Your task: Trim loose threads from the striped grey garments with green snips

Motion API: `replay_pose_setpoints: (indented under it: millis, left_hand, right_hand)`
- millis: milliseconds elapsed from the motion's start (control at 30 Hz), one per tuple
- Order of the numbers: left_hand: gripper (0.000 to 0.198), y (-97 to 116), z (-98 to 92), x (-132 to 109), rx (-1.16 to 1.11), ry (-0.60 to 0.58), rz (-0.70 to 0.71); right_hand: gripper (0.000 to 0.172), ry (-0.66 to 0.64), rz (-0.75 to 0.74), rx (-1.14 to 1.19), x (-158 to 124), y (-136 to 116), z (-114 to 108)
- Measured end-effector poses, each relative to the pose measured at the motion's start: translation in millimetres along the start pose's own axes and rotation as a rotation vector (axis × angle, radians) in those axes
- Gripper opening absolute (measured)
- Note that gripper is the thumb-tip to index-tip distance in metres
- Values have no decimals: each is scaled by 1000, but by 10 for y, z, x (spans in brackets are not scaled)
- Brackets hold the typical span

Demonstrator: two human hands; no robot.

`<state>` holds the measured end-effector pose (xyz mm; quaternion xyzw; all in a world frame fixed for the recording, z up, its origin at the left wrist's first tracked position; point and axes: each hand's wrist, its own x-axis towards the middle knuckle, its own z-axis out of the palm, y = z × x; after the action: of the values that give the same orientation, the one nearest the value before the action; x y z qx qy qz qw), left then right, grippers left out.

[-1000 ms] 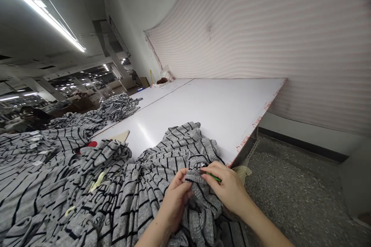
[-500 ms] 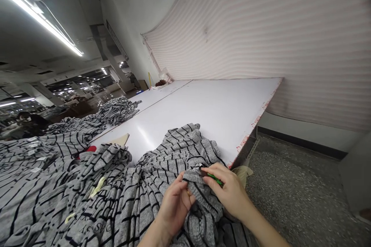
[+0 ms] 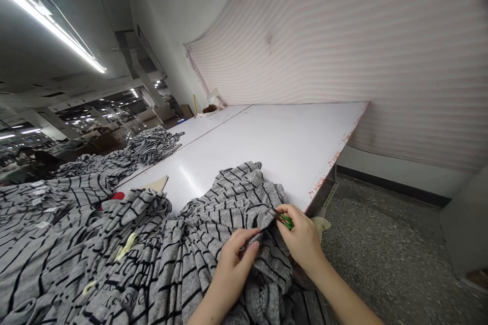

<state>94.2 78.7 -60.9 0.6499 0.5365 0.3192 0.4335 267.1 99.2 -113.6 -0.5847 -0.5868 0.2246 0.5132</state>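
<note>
Green-handled snips (image 3: 287, 222), blades angled up-left

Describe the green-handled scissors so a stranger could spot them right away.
At the near edge of the long white table, a heap of grey fabric with black stripes lies bunched. The small scissors sit in the right hand, their bright green handle the only green in sight.

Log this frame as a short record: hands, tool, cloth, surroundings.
left hand: pinches a fold of the grey striped knit fabric
right hand: holds green-handled snips, dark blades at the fabric
surface: white table, fabric heaped over its near edge
nearby: more striped fabric piled on the table, tan card, red cloth
floor: speckled grey
</note>
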Motion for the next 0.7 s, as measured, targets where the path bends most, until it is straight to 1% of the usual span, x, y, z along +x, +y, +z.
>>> replay_pose_setpoints:
  millis: [67, 133, 200, 300, 367, 467, 533, 600, 633, 700]
  left_hand:
    - [33, -33, 12, 14, -177, -89, -146]
    - [35, -50, 31, 18, -358, -114, -247]
    - [34, -45, 47, 14, -520, -123, -279]
    - [30, -17, 56, 11, -706, -141, -280]
    - [27, -1, 48, 15, -762, -122, -284]
    - [27, 16, 21, 23, -788, -58, -336]
    - [28, 26, 5, 22, -794, -65, -364]
    - [27, 32, -2, 19, -804, -106, -377]
    - [26, 30, -3, 17, -811, -109, -388]
    - [24, 14, 0, 15, -822, -66, -429]
  right_hand:
    - [12, -4, 14, 12, 43, 6, 5]
    - [10, -40, 5, 41, 38, -7, -3]
    - [11, -100, -28, 106, -8, -39, -24]
    - [15, -190, -68, 265, -94, -100, -49]
    - [17, -218, -59, 352, -126, -120, -37]
    - [21, -200, 9, 428, -114, -98, 15]
    - [22, -196, 39, 456, -82, -73, 40]
    - [23, -219, 37, 460, -52, -67, 33]
    - [24, -236, 34, 461, -42, -74, 18]
    - [25, -273, 41, 472, -39, -107, -27]
